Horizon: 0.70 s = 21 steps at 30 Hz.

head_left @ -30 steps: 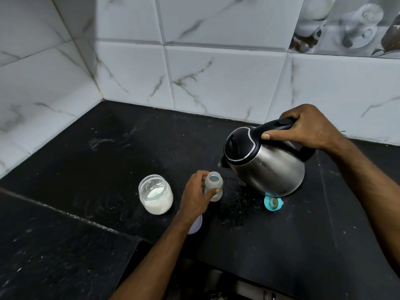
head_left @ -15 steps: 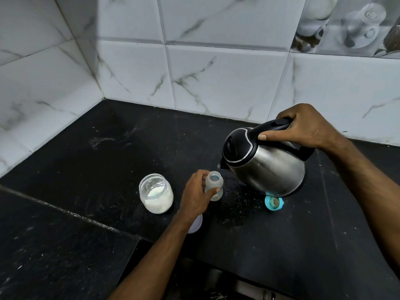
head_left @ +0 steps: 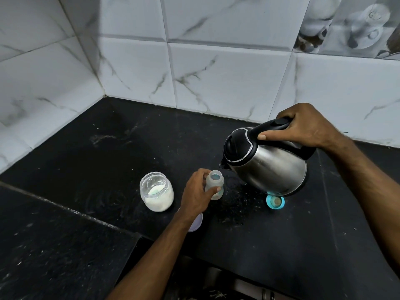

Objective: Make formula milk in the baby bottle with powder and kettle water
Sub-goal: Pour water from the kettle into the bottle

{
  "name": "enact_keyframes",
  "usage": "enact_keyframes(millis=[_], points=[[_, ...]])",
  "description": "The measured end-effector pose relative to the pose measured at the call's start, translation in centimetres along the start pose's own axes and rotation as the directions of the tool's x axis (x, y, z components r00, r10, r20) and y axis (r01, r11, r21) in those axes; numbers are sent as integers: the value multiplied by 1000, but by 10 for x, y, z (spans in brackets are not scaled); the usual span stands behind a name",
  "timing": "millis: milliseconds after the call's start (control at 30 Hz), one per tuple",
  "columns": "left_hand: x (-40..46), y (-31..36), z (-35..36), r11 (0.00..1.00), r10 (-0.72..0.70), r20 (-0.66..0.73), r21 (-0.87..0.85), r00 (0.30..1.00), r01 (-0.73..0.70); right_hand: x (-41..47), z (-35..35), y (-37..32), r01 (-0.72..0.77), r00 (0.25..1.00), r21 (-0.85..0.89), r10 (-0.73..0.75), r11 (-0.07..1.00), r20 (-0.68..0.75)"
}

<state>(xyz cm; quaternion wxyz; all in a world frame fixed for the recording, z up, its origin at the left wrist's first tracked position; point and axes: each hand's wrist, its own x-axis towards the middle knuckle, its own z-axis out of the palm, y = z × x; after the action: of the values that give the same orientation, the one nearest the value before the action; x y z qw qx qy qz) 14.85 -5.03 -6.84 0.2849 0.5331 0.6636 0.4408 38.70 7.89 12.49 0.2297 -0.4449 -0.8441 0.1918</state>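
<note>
A person stands at a black counter (head_left: 108,152) in a corner with white marble tiles (head_left: 216,79) on the walls. The left hand (head_left: 195,194) holds a small see-through baby bottle (head_left: 214,184). Its fingers and thumb are curled round the side of the bottle, and the bottle stands upright on the counter with its top open. The right hand (head_left: 303,126) grips the black handle of a shiny steel kettle (head_left: 266,163). The fingers are wrapped tight round the handle and the thumb lies along its side. The kettle is up off the counter and tipped toward the bottle. Its black lid is shut, and its little spout points down, just above and beside the bottle's open top. I cannot tell if water is coming out. To the left of the bottle, near it, stands a glass jar (head_left: 157,191) with no lid on. It has white powder in the bottom part. Under the kettle's lower edge lies a blue bottle cap (head_left: 275,202) on the counter, partly hidden by the kettle. A pale round lid (head_left: 195,223) peeks out from under the left wrist. Little white specks are scattered on the counter between the bottle and the blue cap.
</note>
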Motion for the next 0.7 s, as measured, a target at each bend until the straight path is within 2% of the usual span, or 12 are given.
enact_keyframes(millis=[700], points=[[2,1,0,1000,-12,3,11,1000,12,4,2,-3,8,1000,-25,-8,1000,21]])
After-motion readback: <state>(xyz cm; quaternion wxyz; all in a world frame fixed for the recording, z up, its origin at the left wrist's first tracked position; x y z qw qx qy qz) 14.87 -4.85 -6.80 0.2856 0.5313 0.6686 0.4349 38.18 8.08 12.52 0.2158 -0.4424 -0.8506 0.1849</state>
